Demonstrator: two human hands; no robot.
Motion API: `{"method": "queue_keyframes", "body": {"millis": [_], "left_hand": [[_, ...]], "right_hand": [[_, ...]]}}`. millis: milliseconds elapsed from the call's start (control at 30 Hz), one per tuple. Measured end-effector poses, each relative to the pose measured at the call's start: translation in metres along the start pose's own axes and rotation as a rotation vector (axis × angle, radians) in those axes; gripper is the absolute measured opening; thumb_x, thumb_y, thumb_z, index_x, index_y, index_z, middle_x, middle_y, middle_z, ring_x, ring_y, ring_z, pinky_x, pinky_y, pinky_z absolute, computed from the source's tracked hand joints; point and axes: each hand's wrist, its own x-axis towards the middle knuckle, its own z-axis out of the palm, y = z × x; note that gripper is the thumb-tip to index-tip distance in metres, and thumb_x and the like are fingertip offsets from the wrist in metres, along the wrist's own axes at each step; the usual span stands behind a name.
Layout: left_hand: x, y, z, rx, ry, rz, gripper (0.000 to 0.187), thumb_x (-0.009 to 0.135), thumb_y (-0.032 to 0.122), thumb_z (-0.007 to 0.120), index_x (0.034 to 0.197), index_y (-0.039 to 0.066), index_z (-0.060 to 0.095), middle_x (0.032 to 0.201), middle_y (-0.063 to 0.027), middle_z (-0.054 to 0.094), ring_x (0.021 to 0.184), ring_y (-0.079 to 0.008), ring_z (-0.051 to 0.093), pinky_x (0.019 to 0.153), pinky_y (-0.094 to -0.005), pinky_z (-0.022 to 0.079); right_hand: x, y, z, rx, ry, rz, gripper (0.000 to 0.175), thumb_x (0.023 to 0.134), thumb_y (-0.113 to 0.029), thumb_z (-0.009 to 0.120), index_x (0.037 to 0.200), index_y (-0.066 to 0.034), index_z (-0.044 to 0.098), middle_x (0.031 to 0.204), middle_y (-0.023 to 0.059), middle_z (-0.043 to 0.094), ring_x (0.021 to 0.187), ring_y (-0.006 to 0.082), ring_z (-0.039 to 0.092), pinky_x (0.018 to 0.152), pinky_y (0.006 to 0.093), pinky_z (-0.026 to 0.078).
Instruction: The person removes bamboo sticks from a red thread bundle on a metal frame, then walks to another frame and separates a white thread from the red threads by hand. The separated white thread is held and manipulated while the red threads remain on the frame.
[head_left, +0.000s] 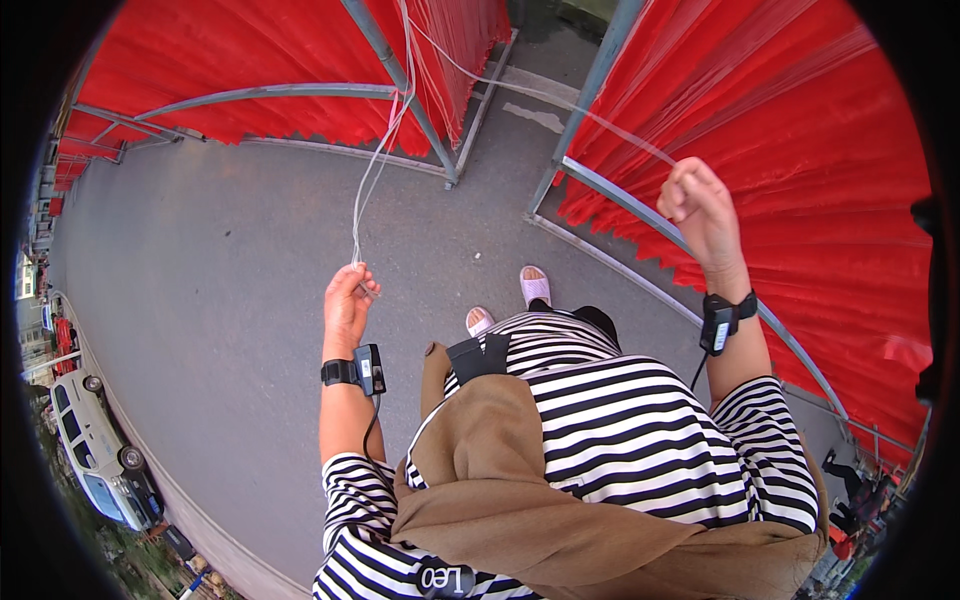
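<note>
My left hand (349, 298) holds a small bundle of thin white cords (365, 191) pinched between thumb and fingers, with short ends poking out. The cords rise from it past a metal post towards the top of the view. My right hand (697, 206), raised in front of the red curtain, has its fingers closed on a single white cord (622, 135). That strand runs slanting up and left to where it meets the others near the top. A pink tie (394, 109) hangs at the post behind the cords.
Red fringed curtains (840, 247) hang on metal frames on the right, and more red cloth (277, 52) hangs at upper left. A metal post (390, 60) and base rails (615, 255) stand near my feet. Grey pavement (187, 285) stretches left towards a parked vehicle (90, 435).
</note>
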Motion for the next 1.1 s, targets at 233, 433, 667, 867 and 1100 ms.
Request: {"method": "queue_keyframes", "body": {"millis": [233,433,667,867,1100], "left_hand": [[-0.022,0.028,0.051,0.086,-0.232,0.032,0.007,0.093,0.011,0.067,0.098,0.007,0.066,0.091,-0.0041,0.067,0.082,-0.0149,0.064,0.079,-0.0316,0.053],[-0.037,0.044,0.078,0.185,-0.406,0.016,0.007,0.092,0.009,0.068,0.098,0.006,0.065,0.095,-0.0052,0.068,0.088,-0.0156,0.065,0.084,-0.0313,0.053],[-0.054,0.056,0.1,0.238,-0.516,0.007,0.009,0.091,0.01,0.069,0.099,0.005,0.067,0.098,-0.0062,0.068,0.092,-0.0171,0.065,0.087,-0.0336,0.053],[-0.059,0.058,0.109,0.193,-0.507,0.03,0.011,0.093,0.012,0.067,0.101,0.004,0.067,0.097,-0.0059,0.068,0.092,-0.0169,0.065,0.087,-0.0334,0.053],[-0.053,0.056,0.114,0.121,-0.494,-0.017,0.011,0.095,0.013,0.065,0.1,0.004,0.066,0.096,-0.0056,0.068,0.09,-0.0168,0.066,0.087,-0.0328,0.053]], "right_hand": [[0.042,0.139,-0.002,-0.365,-0.044,0.32,0.008,0.096,-0.013,0.062,0.095,-0.0059,0.063,0.077,-0.0003,0.062,0.067,0.006,0.058,0.063,0.0208,0.049],[0.08,0.244,-0.019,-0.613,-0.087,0.398,0.01,0.094,-0.013,0.061,0.092,-0.0028,0.063,0.079,0.0027,0.065,0.071,0.0104,0.062,0.065,0.0247,0.052],[0.129,0.3,-0.026,-1.038,-0.123,0.34,0.018,0.089,-0.017,0.064,0.094,-0.0016,0.07,0.083,0.0101,0.07,0.08,0.0178,0.067,0.072,0.0338,0.053],[0.153,0.319,-0.019,-1.196,-0.172,0.328,0.023,0.088,-0.023,0.06,0.1,-0.0072,0.072,0.1,0.0168,0.072,0.1,0.0345,0.068,0.088,0.0403,0.053],[0.143,0.316,-0.006,-1.406,-0.161,0.119,0.026,0.088,-0.024,0.06,0.105,-0.0086,0.072,0.098,0.018,0.071,0.102,0.0414,0.065,0.09,0.0459,0.052]]}}
